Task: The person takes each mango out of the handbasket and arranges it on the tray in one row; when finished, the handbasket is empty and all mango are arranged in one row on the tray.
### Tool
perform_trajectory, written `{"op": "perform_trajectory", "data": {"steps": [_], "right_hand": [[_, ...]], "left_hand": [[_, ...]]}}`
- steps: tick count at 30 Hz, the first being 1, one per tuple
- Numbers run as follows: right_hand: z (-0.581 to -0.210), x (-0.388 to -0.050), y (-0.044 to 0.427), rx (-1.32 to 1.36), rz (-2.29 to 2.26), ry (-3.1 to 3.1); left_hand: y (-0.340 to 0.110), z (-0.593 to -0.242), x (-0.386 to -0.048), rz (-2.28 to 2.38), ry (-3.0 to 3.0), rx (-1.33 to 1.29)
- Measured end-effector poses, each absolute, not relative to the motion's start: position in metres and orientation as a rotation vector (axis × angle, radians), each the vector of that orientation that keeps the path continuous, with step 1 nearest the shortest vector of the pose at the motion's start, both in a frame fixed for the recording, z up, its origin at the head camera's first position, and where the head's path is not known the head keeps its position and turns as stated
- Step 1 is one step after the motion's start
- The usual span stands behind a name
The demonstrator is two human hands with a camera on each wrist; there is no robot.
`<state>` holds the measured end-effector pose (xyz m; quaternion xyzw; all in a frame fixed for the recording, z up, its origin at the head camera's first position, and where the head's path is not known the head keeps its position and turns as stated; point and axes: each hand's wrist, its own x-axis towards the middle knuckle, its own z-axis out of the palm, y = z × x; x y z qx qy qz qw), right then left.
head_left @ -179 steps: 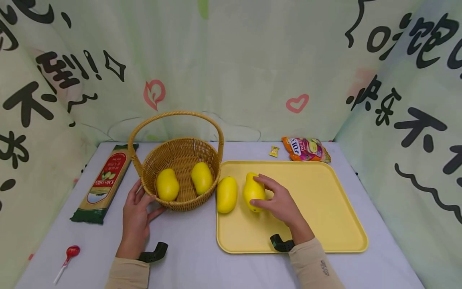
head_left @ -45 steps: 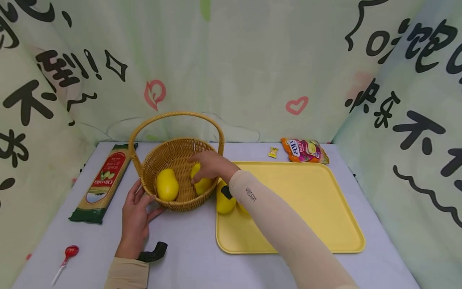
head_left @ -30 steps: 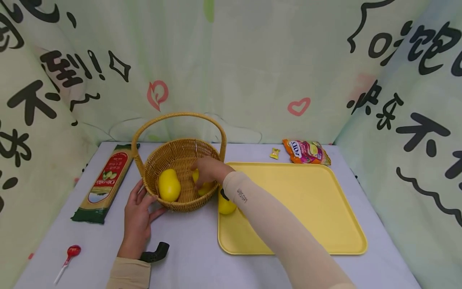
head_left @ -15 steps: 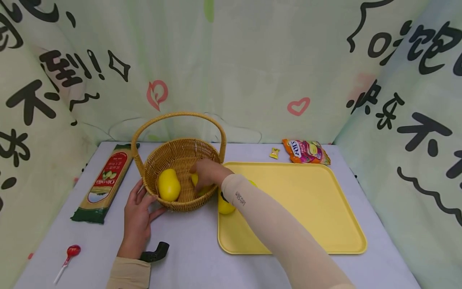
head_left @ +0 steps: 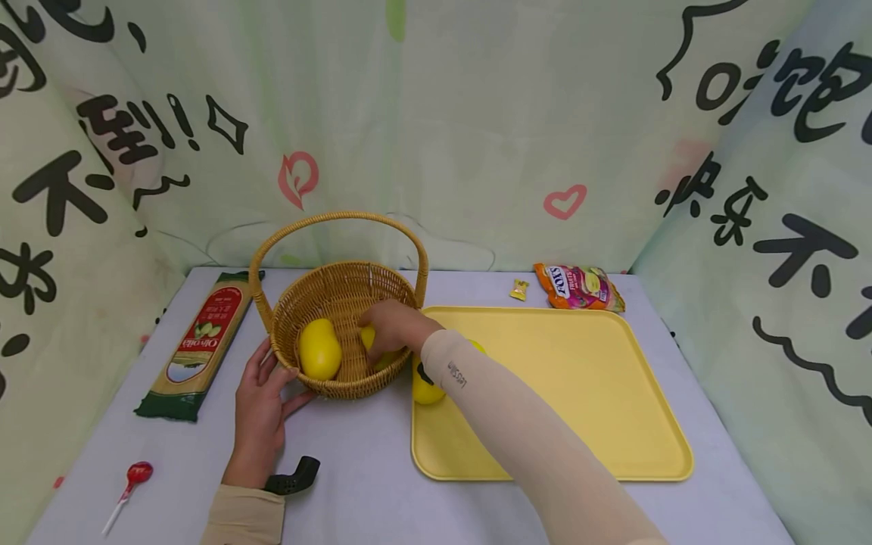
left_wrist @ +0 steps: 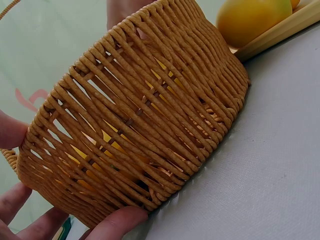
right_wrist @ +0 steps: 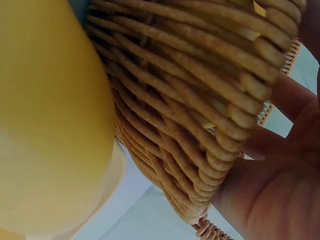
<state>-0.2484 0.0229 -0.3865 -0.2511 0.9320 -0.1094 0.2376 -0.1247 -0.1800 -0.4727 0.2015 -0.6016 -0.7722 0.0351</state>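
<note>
In the head view, a wicker basket (head_left: 347,389) with a tall handle stands left of centre. My left hand (head_left: 259,424) grips its lower left side, thumb at the rim and fingers against the weave, as the left wrist view shows. Reaching over the right rim, my right hand (head_left: 397,325) holds a yellow mango (head_left: 368,337) inside, mostly covered by the hand. A second mango (head_left: 319,350) lies at the basket's left. On the yellow tray (head_left: 579,401), one mango (head_left: 427,390) is partly hidden by my right forearm; only a sliver of another mango (head_left: 479,346) shows.
An olive-labelled packet (head_left: 200,341) lies left of the basket, with a red lollipop (head_left: 138,474) nearer the front. Behind the tray are a small yellow wrapped candy (head_left: 519,289) and an orange-purple candy bag (head_left: 579,287). A printed curtain (head_left: 436,136) encloses the table.
My right hand let go of a mango on the tray, moved left into the basket and closed around the right-hand mango there. It stays nearly still over the last second. The left hand has not moved.
</note>
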Motion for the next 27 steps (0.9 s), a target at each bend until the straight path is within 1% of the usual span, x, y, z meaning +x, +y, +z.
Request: {"op": "perform_trajectory", "data": {"steps": [19,27], "right_hand": [[-0.373,-0.246,0.029,-0.781,-0.37,2.622],[-0.364,-0.242,0.036,-0.856,-0.478,2.632]], "left_hand": [[-0.179,-0.469,-0.123,-2.377,-1.851,0.64],[-0.179,-0.468,-0.123,-2.379,-1.855,0.636]]}}
